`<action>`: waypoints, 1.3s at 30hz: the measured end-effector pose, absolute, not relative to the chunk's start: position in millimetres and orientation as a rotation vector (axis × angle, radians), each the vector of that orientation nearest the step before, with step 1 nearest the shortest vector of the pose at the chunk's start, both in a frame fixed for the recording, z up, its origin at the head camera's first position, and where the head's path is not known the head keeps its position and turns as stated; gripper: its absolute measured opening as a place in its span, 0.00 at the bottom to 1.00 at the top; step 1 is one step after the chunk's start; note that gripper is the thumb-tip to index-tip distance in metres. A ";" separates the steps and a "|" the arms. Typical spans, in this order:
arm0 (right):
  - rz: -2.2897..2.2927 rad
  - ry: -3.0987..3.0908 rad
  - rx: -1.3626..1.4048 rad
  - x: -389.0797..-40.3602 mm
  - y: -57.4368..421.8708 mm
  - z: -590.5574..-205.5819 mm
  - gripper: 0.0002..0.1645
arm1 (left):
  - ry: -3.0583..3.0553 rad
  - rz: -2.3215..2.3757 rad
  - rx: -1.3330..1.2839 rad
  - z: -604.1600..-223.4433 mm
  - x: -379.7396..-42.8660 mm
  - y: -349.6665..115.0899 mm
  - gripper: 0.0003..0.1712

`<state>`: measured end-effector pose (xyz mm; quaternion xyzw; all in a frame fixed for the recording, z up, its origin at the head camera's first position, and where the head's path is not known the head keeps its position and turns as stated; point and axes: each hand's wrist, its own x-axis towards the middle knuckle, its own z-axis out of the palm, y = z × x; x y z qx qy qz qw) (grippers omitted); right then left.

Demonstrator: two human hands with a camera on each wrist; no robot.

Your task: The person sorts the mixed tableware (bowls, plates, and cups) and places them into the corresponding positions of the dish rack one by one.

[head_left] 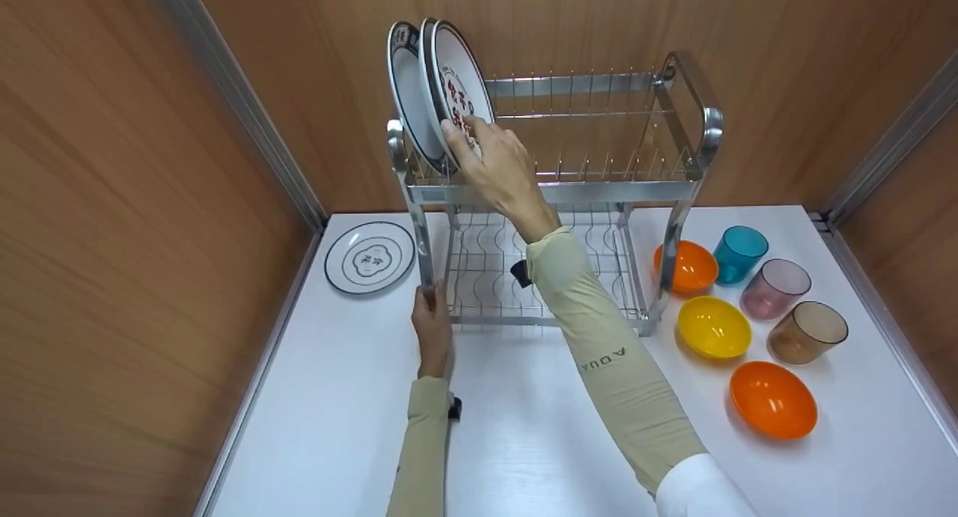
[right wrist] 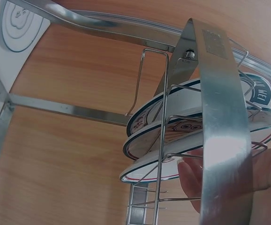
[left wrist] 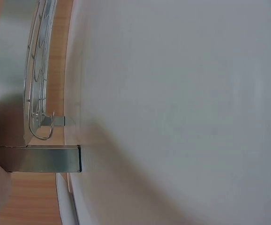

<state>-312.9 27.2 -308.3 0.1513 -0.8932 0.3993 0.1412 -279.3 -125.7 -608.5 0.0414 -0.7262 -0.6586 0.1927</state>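
A two-tier metal dish rack (head_left: 554,194) stands at the back of the table. My right hand (head_left: 500,165) pinches the rightmost plate (head_left: 458,57) at its lower edge, thumb on the near rim and fingers over its printed face. That plate stands on edge in the upper tier's left end, close beside two other upright plates (head_left: 408,83). In the right wrist view, the lower rim of the held plate (right wrist: 145,173) shows between the wires. Low down, my left hand (head_left: 432,334) grips the rack's front left leg (left wrist: 46,159).
One white plate (head_left: 370,258) with dark rings lies flat left of the rack. To the right are orange bowls (head_left: 773,399), a yellow bowl (head_left: 714,327), and teal (head_left: 740,254), pink (head_left: 775,288) and brown (head_left: 808,332) cups. Wood panels enclose the back and sides.
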 end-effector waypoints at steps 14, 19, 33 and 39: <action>1.075 -2.458 0.458 -312.3 25.2 -318.1 0.42 | -1.764 -1.736 0.476 -605.8 -283.3 -163.0 0.19; 0.988 -2.340 0.511 -310.5 24.6 -323.9 0.40 | -1.666 -1.659 0.741 -606.5 -292.1 -183.1 0.14; 0.835 -2.099 0.731 -289.1 34.3 -342.9 0.38 | -1.667 -1.970 0.932 -617.4 -306.3 -221.7 0.35; 0.856 -2.020 0.817 -280.2 41.5 -350.1 0.39 | -1.606 -2.079 0.882 -620.5 -315.4 -229.9 0.36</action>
